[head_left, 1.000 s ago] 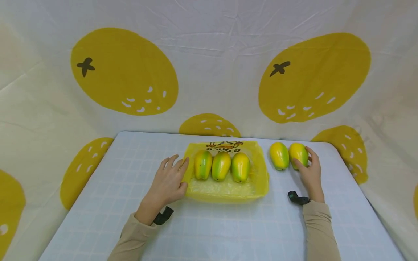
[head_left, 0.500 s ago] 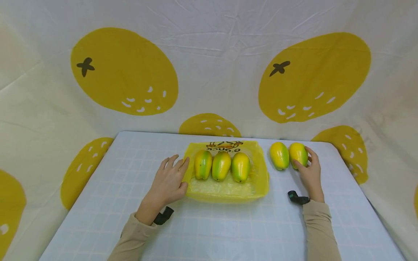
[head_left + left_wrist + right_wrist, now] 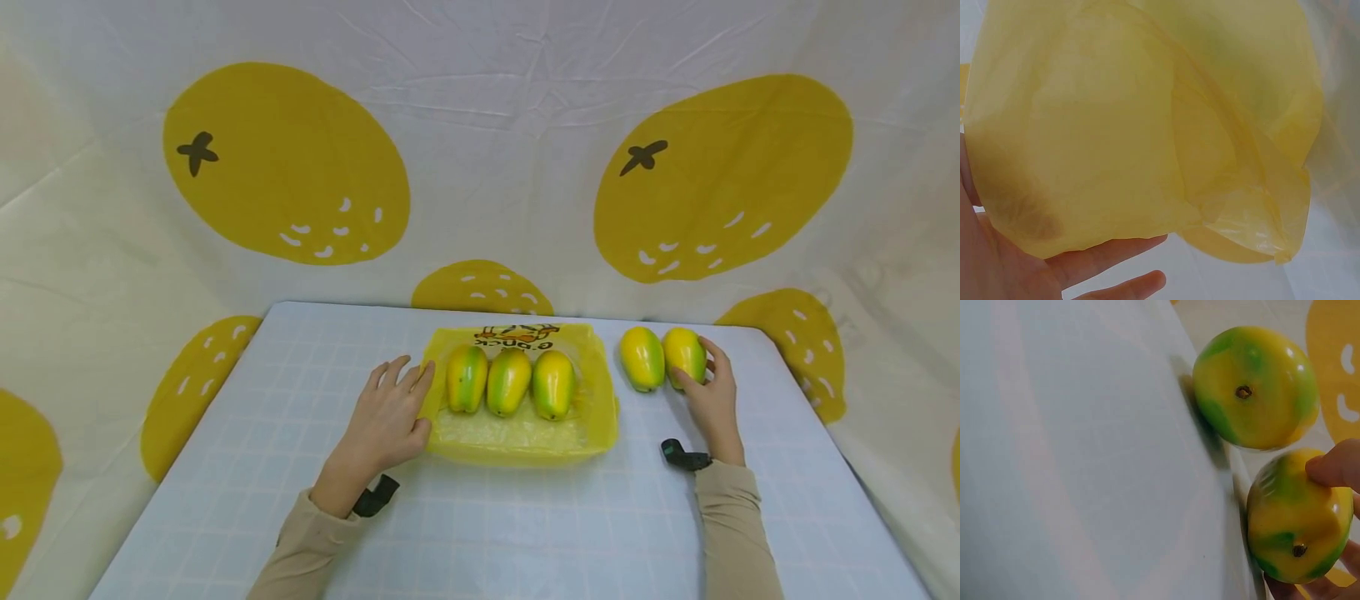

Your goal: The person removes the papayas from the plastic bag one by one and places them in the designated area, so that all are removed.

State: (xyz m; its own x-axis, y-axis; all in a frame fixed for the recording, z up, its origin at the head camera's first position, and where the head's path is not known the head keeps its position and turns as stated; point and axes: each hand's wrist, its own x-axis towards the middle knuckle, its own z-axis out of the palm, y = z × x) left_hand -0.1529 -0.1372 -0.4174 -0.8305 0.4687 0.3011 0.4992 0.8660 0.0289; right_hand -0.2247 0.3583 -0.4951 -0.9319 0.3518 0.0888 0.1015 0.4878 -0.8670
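Observation:
My left hand (image 3: 386,419) touches the left side of an open yellow plastic bag (image 3: 517,440), with its fingers spread. In the left wrist view, the bag (image 3: 1104,150) fills most of the picture and hides part of that hand. Three yellow-green papayas (image 3: 507,383) lie side by side in the bag. To the right of it, my right hand (image 3: 714,400) grips a papaya (image 3: 684,354) between thumb and fingers; the right wrist view shows the thumb pressing on this papaya (image 3: 1294,519). Another papaya (image 3: 641,358) stands just left of the gripped one.
A pale checked cloth covers the table (image 3: 525,533), whose back edge runs just behind the bag and the papayas. White curtain (image 3: 502,150) with large yellow fruit prints hangs behind and at both sides. A black wrist camera (image 3: 684,456) sits by my right wrist.

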